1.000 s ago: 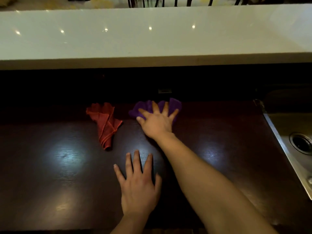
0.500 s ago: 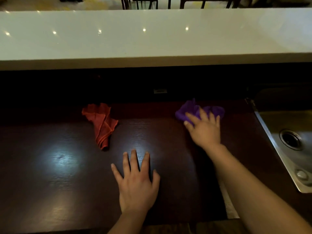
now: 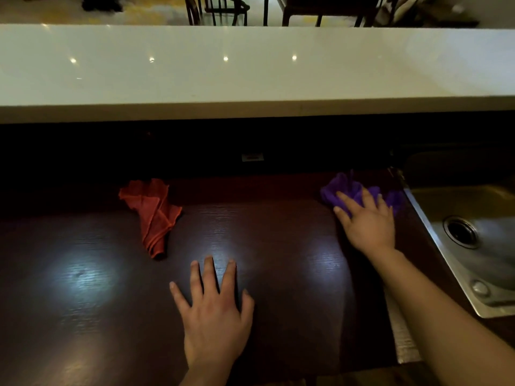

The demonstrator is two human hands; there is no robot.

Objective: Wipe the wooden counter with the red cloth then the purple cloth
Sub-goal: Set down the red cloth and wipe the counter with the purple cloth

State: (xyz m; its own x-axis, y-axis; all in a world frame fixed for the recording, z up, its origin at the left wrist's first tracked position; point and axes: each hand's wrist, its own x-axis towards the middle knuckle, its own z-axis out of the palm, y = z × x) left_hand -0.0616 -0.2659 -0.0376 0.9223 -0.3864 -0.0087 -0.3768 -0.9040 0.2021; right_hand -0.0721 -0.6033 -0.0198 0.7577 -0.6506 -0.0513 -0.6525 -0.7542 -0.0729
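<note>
A dark wooden counter [image 3: 267,246] fills the lower view. The red cloth [image 3: 152,211] lies crumpled on it at the back left, with no hand on it. The purple cloth [image 3: 348,190] sits bunched at the back right, close to the sink's edge. My right hand [image 3: 367,221] presses down on the purple cloth with fingers spread over it. My left hand [image 3: 214,310] rests flat on the wood near the front, fingers apart, holding nothing.
A steel sink [image 3: 473,246] with a round drain is set into the counter at the right. A raised white ledge [image 3: 250,73] runs across the back above a dark recess. Chair legs stand on the floor beyond it.
My right hand has slid the purple cloth from the counter's middle rightward to the edge of the sink. The left hand and the red cloth have stayed in place.
</note>
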